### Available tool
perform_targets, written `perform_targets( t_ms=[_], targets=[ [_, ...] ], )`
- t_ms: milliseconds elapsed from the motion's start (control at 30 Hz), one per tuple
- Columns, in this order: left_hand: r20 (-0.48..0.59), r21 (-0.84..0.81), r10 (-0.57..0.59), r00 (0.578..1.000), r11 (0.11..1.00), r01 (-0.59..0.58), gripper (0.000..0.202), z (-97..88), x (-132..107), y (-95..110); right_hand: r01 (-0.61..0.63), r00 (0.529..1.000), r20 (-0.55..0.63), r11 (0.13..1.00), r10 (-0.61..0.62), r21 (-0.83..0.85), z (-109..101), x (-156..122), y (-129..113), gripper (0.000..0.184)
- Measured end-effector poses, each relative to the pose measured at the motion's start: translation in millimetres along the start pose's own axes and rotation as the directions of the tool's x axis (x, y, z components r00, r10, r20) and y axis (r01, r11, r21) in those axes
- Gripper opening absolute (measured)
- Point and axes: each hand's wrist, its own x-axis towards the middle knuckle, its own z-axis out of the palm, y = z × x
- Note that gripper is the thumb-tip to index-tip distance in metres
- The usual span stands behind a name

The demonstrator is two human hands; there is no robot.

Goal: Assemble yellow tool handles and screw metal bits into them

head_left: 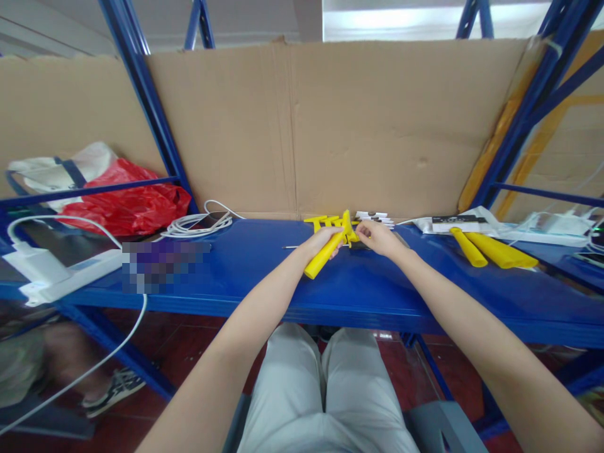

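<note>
My left hand (325, 240) is wrapped round a yellow tapered plastic handle (321, 259), tilted with its wide end toward me. At the far end of the handle is a yellow bracket-like head (348, 229). My right hand (377, 237) is close against the right side of that head, its thumb and fingers pinched together. What they hold, if anything, is too small to make out. Behind my left hand lie several small yellow T-shaped parts (323, 221). A thin metal rod (289, 247) shows to the left of my left hand.
White-and-black packets (375, 218) lie behind my right hand. Yellow cones (500, 250) rest to the right beside a white bag (427, 225). On the left are a coiled white cable (201, 223), a power strip (89, 274) and a red plastic bag (129, 198). Cardboard (377, 126) stands behind the blue table (245, 277).
</note>
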Motion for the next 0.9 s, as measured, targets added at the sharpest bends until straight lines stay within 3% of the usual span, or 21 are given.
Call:
perform_targets(
  t_ms=[133,267,400,567,900],
  targets=[
    [-0.036,0.013,-0.009,0.999,1.0,0.01,0.034,1.4,-3,4,-0.123,0.99,-0.074,0.992,0.123,0.001,-10,0,14,0.009],
    [-0.023,0.024,-0.021,1.0,0.999,0.022,0.037,1.8,-5,5,-0.34,0.931,-0.156,0.94,0.33,-0.04,-25,-5,39,0.012],
    [-0.001,-0.003,-0.03,1.0,1.0,0.03,0.037,-0.9,-3,3,-0.503,0.864,-0.065,0.85,0.5,-0.157,-35,-14,62,0.014],
    [0.042,-0.045,-0.038,0.998,0.998,0.04,0.037,-1.6,2,5,-0.51,0.835,0.042,0.801,0.548,-0.312,-37,-19,67,0.018],
    [0.073,-0.031,0.015,0.997,0.999,-0.013,0.026,19.6,28,21,-0.478,0.813,0.086,0.743,0.577,-0.468,-37,-18,58,0.019]
  ],
)
